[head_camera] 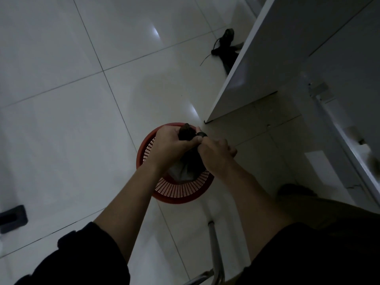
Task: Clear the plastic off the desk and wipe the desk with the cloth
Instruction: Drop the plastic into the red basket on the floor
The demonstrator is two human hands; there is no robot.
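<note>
While both hands [186,144] are closed around a dark plastic bag [186,133] over the red basket [176,190] on the floor, the clearing step seems nearly done. Wiping the worktop [287,48] at far right is judged still left; no cloth is seen. The bag's long axis runs vertically, its gathered neck pointing up.

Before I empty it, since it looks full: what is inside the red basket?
Inside the red basket a dark bag and something pale show between the left hand and right hand, both gripping the bag. Anything deeper is covered.
</note>
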